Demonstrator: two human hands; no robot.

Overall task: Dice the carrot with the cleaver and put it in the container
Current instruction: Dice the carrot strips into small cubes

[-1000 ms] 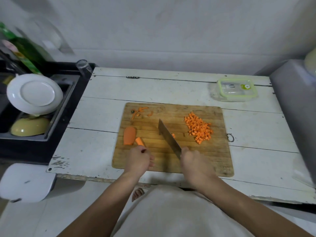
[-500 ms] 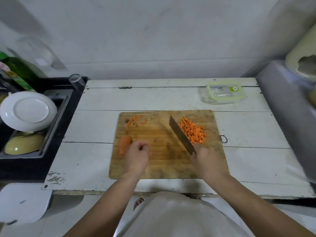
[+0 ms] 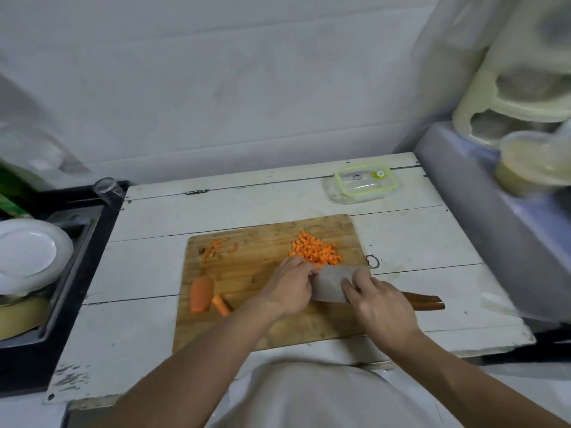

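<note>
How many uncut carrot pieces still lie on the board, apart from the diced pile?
2. A large carrot chunk near the cutting board's left edge, and a smaller carrot piece just right of it. The hands may hide others.

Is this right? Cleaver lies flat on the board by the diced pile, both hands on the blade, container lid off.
Not quite: the container has its green-rimmed lid on, per the head view. The rest holds: the cleaver lies flat beside the diced carrot, left hand and right hand on the blade.
</note>
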